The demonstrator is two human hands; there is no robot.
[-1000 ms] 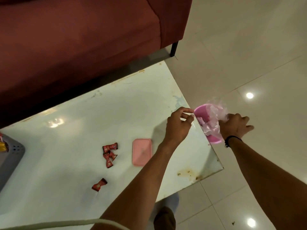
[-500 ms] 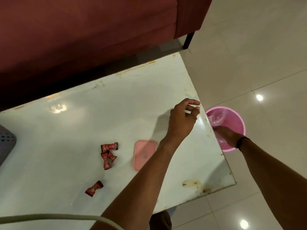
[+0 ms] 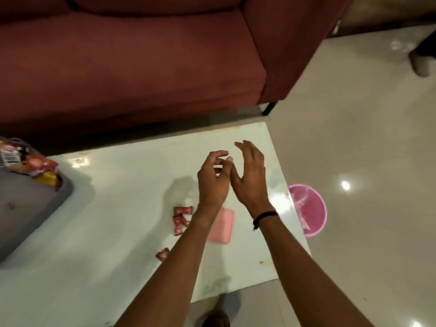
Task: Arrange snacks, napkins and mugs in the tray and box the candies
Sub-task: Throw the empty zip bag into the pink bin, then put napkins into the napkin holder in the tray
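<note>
Maybe you held your left hand curled and your right hand wide open, both empty, because the candies lay on the table beside the pink lid.

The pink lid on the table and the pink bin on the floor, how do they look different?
The pink lid is a flat rounded rectangle in pale pink; the pink bin is round, deep and a brighter pink. The lid lies on the table, partly hidden by the left forearm; the bin stands on the floor beside the table's edge, with clear plastic inside. Both are pink.
</note>
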